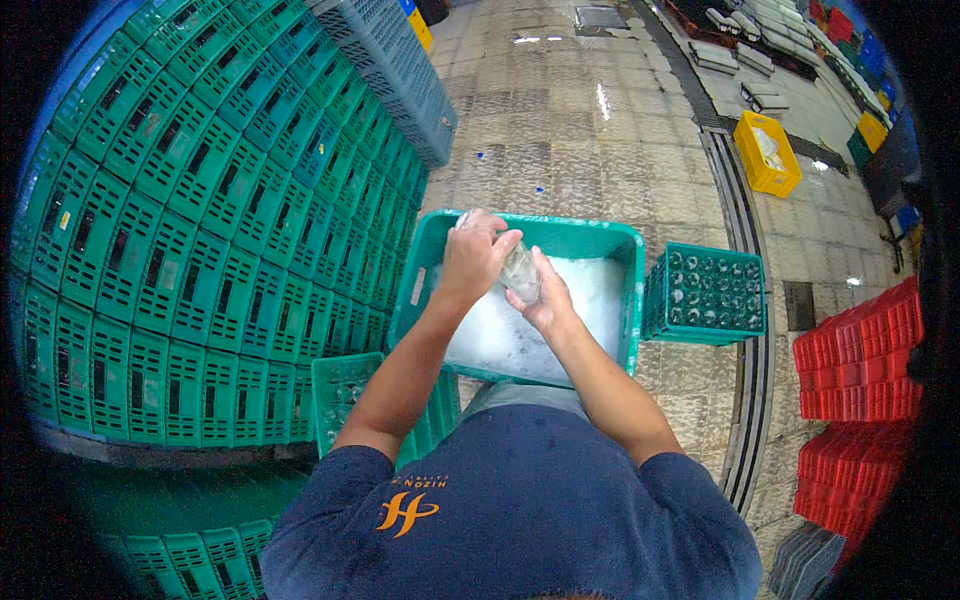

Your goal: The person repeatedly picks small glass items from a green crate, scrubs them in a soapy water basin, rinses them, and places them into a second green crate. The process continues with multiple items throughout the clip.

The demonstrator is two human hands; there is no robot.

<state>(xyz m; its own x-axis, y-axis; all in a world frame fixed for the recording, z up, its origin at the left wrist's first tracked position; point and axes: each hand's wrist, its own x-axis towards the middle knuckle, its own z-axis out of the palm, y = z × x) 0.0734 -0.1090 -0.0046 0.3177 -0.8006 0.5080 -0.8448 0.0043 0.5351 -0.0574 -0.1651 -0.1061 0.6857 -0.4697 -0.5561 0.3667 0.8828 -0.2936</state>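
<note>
Over a green tub of white, foamy water, I hold a clear glass tilted between both hands. My right hand is closed round its lower part, the thumb along its side. The fingers of my left hand are curled at the glass's upper end. Something whitish, suds or a cloth, shows at the left fingers; I cannot make out which. Foam hides what lies in the water.
A green crate of several glasses stands right of the tub. Another green crate is beside my left forearm. Stacked green crates wall the left. A yellow crate and red crate stacks stand to the right on wet tiles.
</note>
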